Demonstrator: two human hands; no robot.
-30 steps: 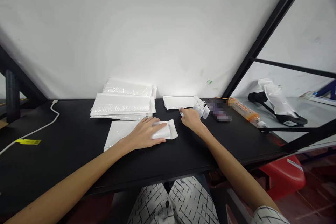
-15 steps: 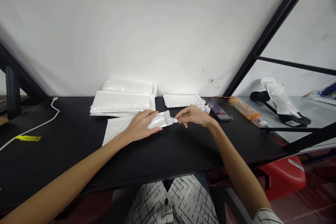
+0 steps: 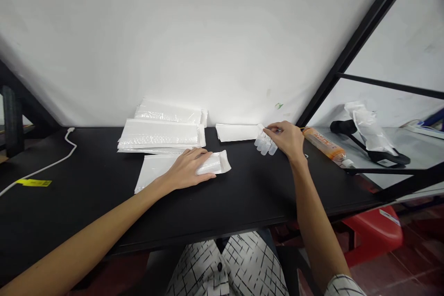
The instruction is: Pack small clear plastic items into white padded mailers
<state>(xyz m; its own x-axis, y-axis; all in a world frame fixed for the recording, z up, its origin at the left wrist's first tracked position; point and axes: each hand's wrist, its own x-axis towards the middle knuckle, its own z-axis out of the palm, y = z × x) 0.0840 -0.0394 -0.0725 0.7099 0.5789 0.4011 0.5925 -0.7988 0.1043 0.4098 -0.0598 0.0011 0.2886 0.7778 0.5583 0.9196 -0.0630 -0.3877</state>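
My left hand (image 3: 187,169) lies flat on a white bubble mailer (image 3: 152,171) on the black table (image 3: 243,194), pressing its open right end. My right hand (image 3: 286,138) reaches to the back right and its fingertips touch a cluster of small clear vials (image 3: 265,144). Whether the fingers have closed on a vial I cannot tell. A flat white envelope (image 3: 237,132) lies just left of the vials.
Two stacks of white bubble mailers (image 3: 161,135) lie behind my left hand by the wall. An orange tube (image 3: 324,144) lies right of my right hand. A white cable (image 3: 52,162) with a yellow tag (image 3: 33,182) runs at left. A black frame post (image 3: 350,51) slants at right.
My right hand went from the vials to the mailer's open end with a small white piece, then back to the vials. My left hand stayed on the mailer.
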